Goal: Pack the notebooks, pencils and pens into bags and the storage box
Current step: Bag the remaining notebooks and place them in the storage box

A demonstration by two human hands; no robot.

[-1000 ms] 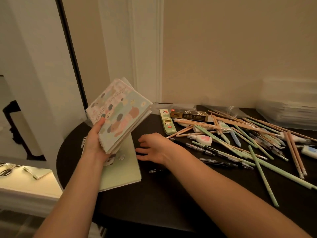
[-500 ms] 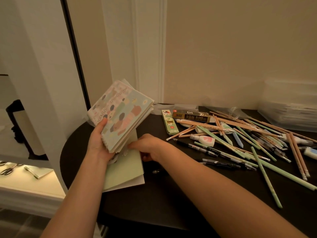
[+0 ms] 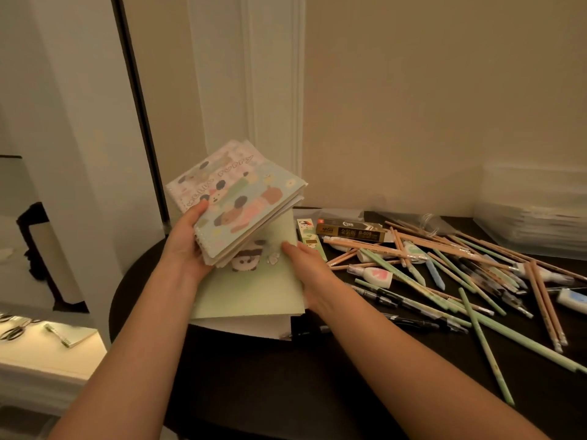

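The left hand grips a stack of small notebooks at its lower left corner, thumb on the cartoon-printed top cover and fingers underneath. The stack is held tilted above the worktop, spiral edge toward the person.

The right hand grips the right edge of the green notebook, with the thumb lying on the cover and the other fingers hidden behind the edge. The green notebook sits directly below the stack, with its far end raised toward the stack and white pages showing along its near edge.

Pencils and pens lie scattered and crossed over the right half of the dark worktop, just beside the right hand. A gold-and-black box and a narrow green box lie at the far side of this scatter. A translucent storage box stands at the far right against the wall. A small spiral pad lies on a lit shelf at lower left.
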